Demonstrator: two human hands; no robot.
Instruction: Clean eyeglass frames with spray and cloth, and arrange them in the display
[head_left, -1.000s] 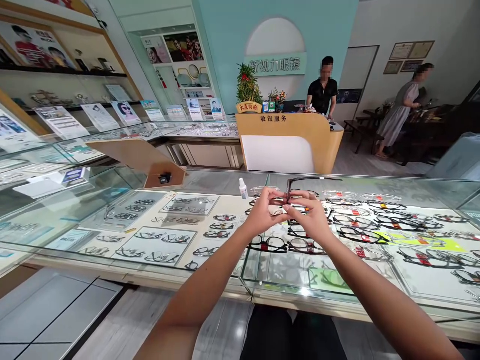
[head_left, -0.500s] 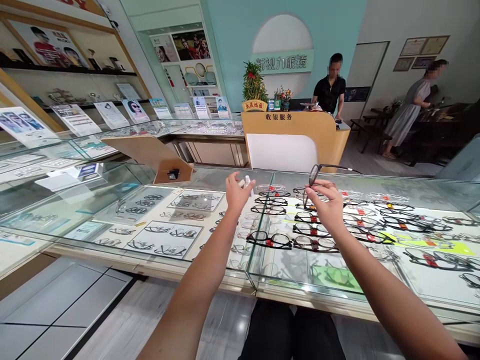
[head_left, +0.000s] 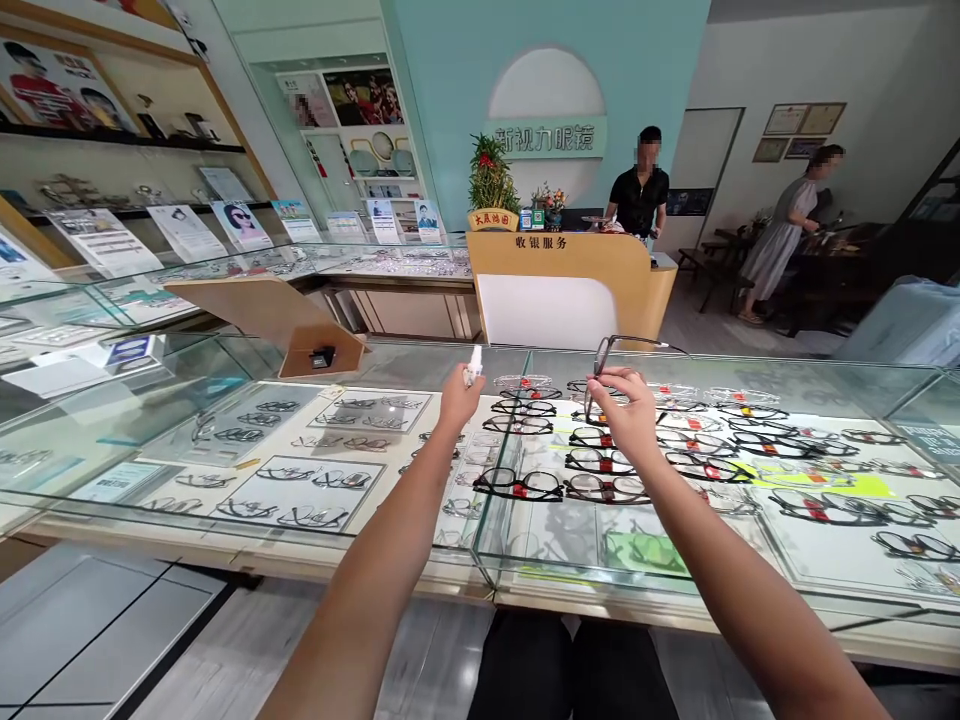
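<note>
Glass counter (head_left: 412,357), teal wall (head_left: 442,70) beyond

Bright indoor light, wide-angle distortion.
Small glints are thrown off the glass worktop (head_left: 420,353) and grey floor (head_left: 439,640); shadows are cast beneath the displayed eyeglasses (head_left: 517,487); the far right is left dim; edges are stretched; distant posters' (head_left: 101,240) print is blurred.

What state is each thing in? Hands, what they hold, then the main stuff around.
Left hand: closed around bottle
Right hand: pinching glasses
Bottle: gripped, nozzle end up; cap too small to tell
Glasses: raised above counter, one temple unfolded, other unclear
Display glasses: laid in rows, several red-tagged
Wooden stand: panel tilted
Plant: upright
</note>
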